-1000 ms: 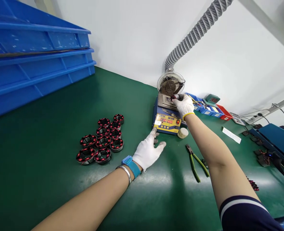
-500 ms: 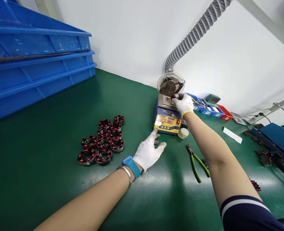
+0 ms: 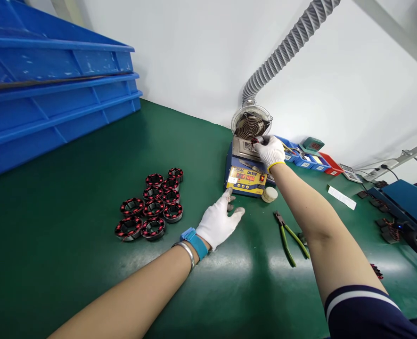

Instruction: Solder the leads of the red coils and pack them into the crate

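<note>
My right hand (image 3: pixel 270 151), in a white glove, is closed around a motor stator (image 3: pixel 255 141) with red windings. It holds the stator over the metal top of a blue and yellow solder pot (image 3: pixel 247 181) with a lit red display. My left hand (image 3: pixel 219 221), also gloved, has its fingers apart and holds nothing; one fingertip is at the pot's lower front left corner. Left of that hand, several black and red stators (image 3: pixel 153 208) stand grouped on the green table (image 3: pixel 88 278). Most of the held stator is hidden by my fingers.
Behind the pot is a round fan guard (image 3: pixel 251 126) with a grey duct (image 3: pixel 289 47). A small round tin (image 3: pixel 269 194) and green-handled cutters (image 3: pixel 286 240) lie at the right. Blue crates (image 3: pixel 60 94) are stacked left; small blue bins (image 3: pixel 303 162) stand beyond my right hand.
Both hands stay almost in place, the right one still holding the stator at the pot. The digits on the pot's display look different. The view has shifted very slightly.
</note>
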`<action>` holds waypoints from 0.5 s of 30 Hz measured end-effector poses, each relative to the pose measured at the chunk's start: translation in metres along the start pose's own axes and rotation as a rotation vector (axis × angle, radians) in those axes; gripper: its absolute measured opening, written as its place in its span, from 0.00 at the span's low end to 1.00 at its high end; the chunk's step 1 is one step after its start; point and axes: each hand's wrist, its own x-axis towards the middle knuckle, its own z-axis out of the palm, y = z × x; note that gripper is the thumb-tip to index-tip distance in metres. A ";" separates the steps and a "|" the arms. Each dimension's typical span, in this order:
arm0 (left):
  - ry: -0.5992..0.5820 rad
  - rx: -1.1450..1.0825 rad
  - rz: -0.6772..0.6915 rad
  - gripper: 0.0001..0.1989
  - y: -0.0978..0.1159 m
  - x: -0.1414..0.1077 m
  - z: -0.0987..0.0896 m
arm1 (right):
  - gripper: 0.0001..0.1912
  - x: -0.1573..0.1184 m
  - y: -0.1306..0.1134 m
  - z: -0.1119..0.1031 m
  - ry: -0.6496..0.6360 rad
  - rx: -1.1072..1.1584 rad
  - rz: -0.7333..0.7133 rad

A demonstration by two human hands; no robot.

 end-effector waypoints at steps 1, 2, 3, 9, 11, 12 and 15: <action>-0.001 -0.004 -0.003 0.35 0.000 0.000 0.000 | 0.22 0.000 0.000 0.000 -0.002 0.000 0.000; -0.002 -0.007 -0.006 0.35 0.000 0.000 0.000 | 0.22 -0.001 -0.001 0.000 -0.010 -0.002 0.001; -0.005 -0.008 -0.006 0.34 0.000 0.000 0.000 | 0.22 -0.001 -0.002 0.000 -0.017 -0.005 0.003; -0.011 0.007 -0.016 0.35 0.000 0.000 0.000 | 0.20 -0.011 -0.011 -0.011 -0.001 0.063 0.035; -0.012 0.002 -0.022 0.35 -0.001 0.000 0.000 | 0.20 -0.015 -0.015 -0.021 -0.018 0.144 0.035; -0.010 0.000 -0.024 0.35 -0.001 0.000 0.000 | 0.20 -0.018 -0.016 -0.026 -0.031 0.191 0.042; -0.005 0.009 -0.019 0.34 -0.001 0.000 0.001 | 0.23 -0.031 -0.017 -0.043 -0.069 0.326 0.077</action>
